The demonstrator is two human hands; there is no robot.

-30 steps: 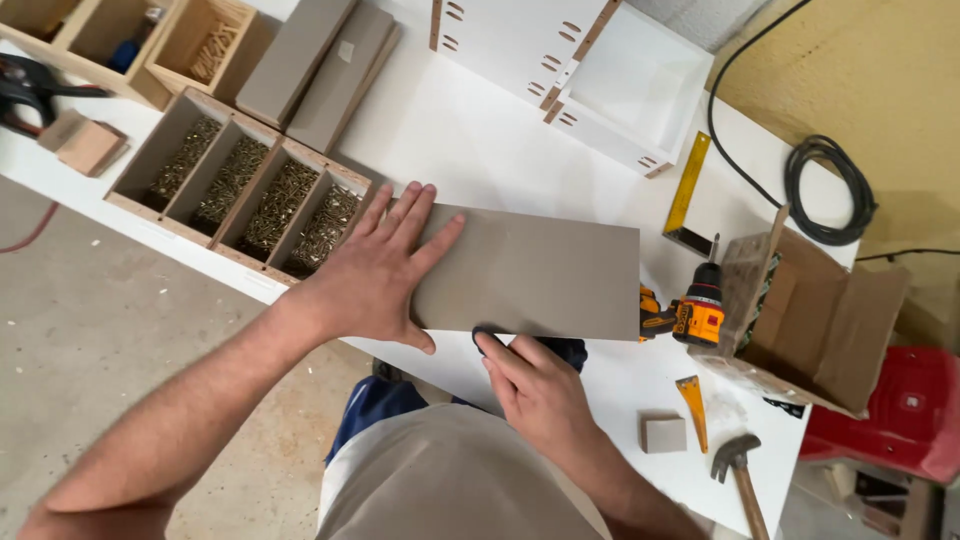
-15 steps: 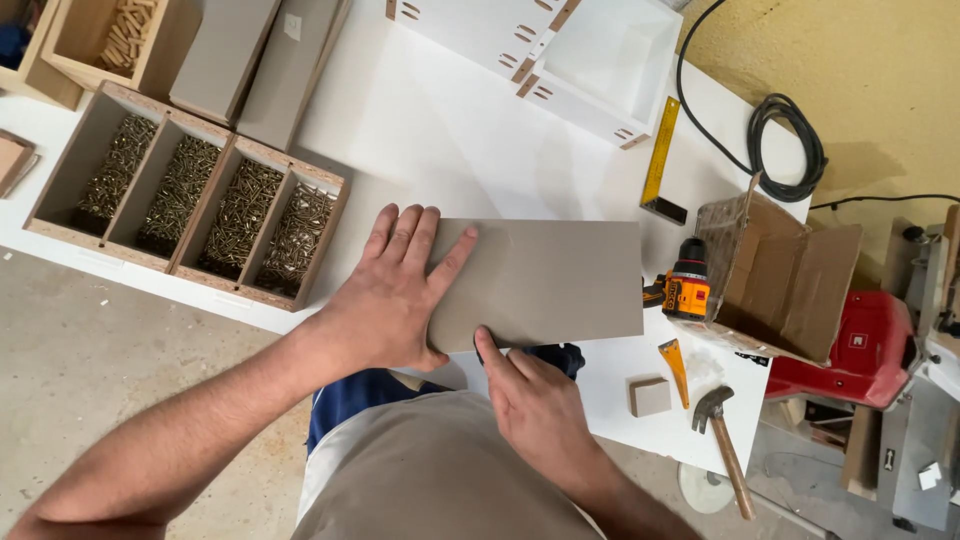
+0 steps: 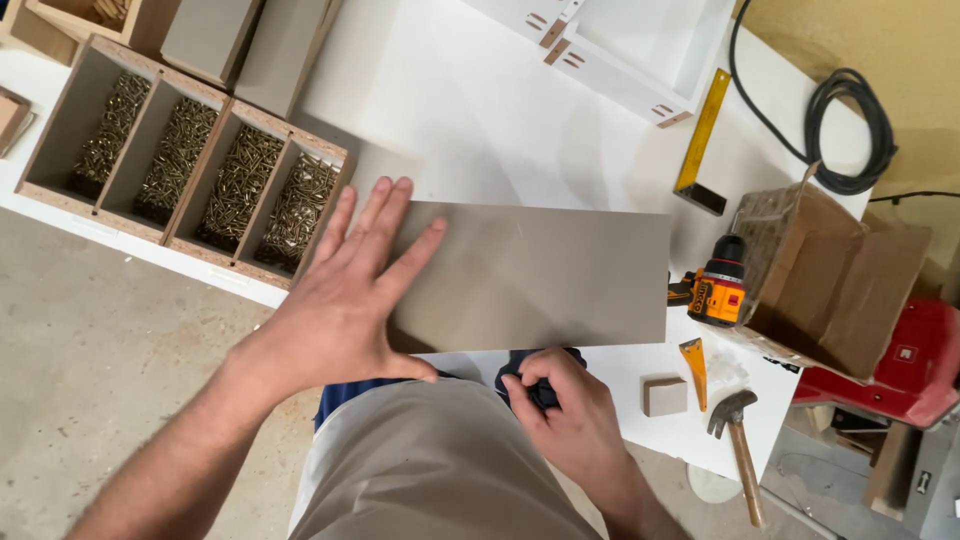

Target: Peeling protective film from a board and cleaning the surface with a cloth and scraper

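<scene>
A grey rectangular panel (image 3: 545, 275) lies flat on the white worktable (image 3: 470, 110). My left hand (image 3: 350, 295) presses flat on the panel's left end, fingers spread. My right hand (image 3: 565, 415) sits below the panel's near edge, fingers curled around a small dark object (image 3: 532, 385) at the table's front edge; what that object is stays unclear.
A wooden tray (image 3: 190, 160) with compartments of screws stands at left. An orange cordless drill (image 3: 715, 285), open cardboard box (image 3: 830, 275), yellow square (image 3: 700, 140), hammer (image 3: 740, 445), small block (image 3: 664, 396), white drawer parts (image 3: 640, 45) and coiled black cable (image 3: 845, 125) lie at right.
The view has shifted closer. My left hand stays flat on the panel. My right hand has curled tighter at the panel's near edge.
</scene>
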